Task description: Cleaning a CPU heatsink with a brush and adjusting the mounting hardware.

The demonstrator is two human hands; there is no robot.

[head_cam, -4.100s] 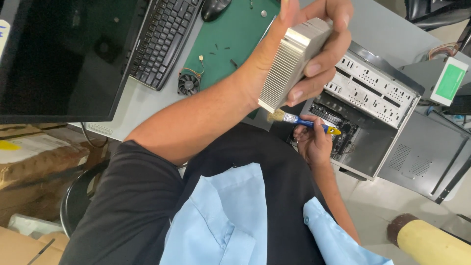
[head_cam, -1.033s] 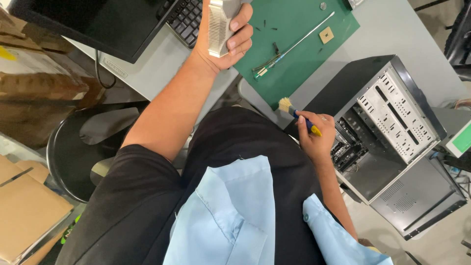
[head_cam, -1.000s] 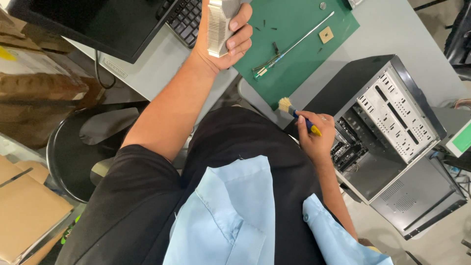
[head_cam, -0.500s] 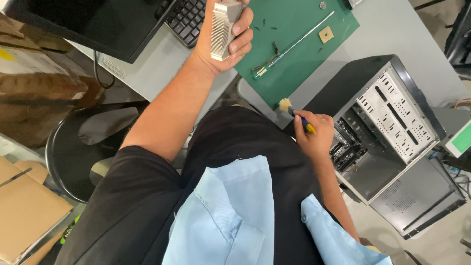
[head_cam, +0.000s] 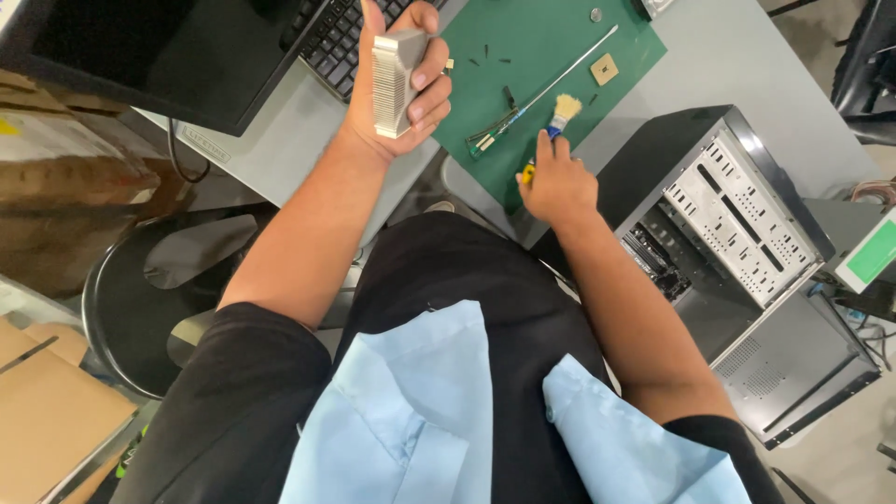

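Observation:
My left hand (head_cam: pixel 397 89) grips a silver finned heatsink (head_cam: pixel 392 79), held upright above the desk edge near the black keyboard (head_cam: pixel 341 37). My right hand (head_cam: pixel 557 182) holds a small brush (head_cam: pixel 558 117) with a blue and yellow handle. Its pale bristles point away from me over the near part of the green mat (head_cam: pixel 551 65). A long thin rod-like tool (head_cam: pixel 546 89) lies diagonally on the mat just left of the brush, with a few small screws around it.
An open computer case (head_cam: pixel 737 271) lies on its side at my right, below the desk. A dark monitor (head_cam: pixel 140 47) stands at the upper left. A black round stool (head_cam: pixel 140 299) and cardboard boxes (head_cam: pixel 56 420) sit at the left.
My right hand has risen from beside the computer case up to the green mat with the brush. My left hand with the heatsink has stayed about where it was.

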